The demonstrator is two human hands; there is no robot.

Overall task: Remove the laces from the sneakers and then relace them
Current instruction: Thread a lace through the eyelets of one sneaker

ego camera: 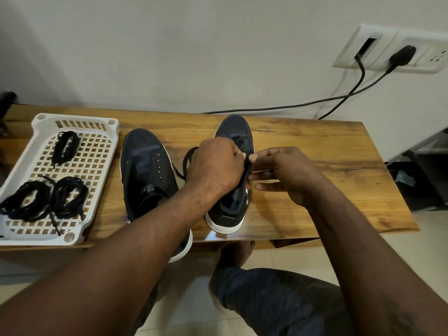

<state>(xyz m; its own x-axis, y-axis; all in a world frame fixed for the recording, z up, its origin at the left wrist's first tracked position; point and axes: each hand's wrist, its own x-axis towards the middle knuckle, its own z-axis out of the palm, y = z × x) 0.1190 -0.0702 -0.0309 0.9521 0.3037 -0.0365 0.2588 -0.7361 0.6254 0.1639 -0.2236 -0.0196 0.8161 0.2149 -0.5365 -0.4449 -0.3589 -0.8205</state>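
Wooden worktop (315, 146) stands against a white wall (169, 44); left hand (214, 166) and right hand (288, 173) each grip the black lace (246, 172) above one sneaker (232, 132).

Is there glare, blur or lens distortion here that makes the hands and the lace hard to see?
Head view: soft, even light; a glare patch on the table by the heel of the sneaker under the hands; wide-angle bending curves the table edges and tilts the wall socket; left hand, right hand and lace look sharp; the knee is slightly blurred.
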